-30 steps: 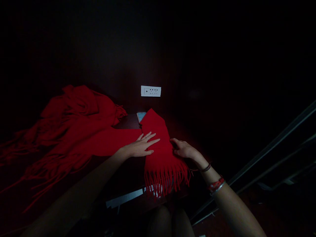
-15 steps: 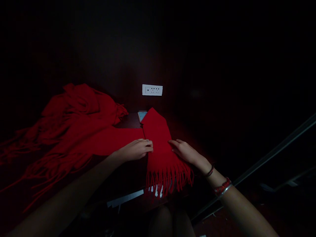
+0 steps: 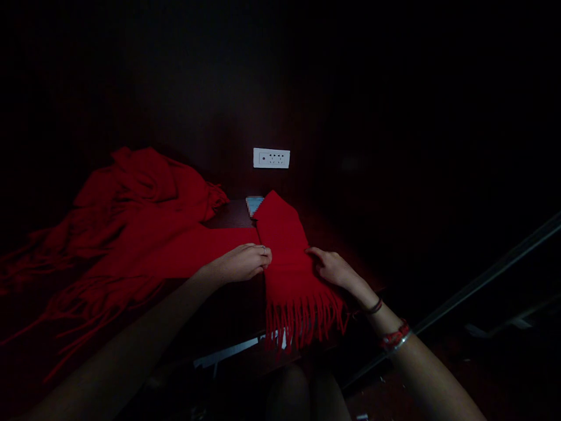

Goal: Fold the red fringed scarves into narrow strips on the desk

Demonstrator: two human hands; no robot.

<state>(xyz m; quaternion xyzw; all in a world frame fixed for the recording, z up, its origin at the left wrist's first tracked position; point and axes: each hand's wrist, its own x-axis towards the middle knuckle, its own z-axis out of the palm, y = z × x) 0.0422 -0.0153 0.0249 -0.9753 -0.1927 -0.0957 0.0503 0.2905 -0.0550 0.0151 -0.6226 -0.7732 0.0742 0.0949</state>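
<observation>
My left hand (image 3: 245, 263) is pinching the left edge of the scarf (image 3: 284, 260); my right hand (image 3: 332, 269) is curling onto its right edge, grip unclear. The scarf is lying at the table (image 3: 228, 219) front, fringe overhanging, so I'm thinking an uneven tug could drag it off.

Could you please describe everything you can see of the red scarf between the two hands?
The red scarf looks like soft, woolly knit. One end lies flat as a folded strip on the dark table, its fringe hanging over the near edge. The rest bends left toward a rumpled red heap. The left hand grips the strip's left edge with curled fingers; the right hand touches its right edge.
</observation>
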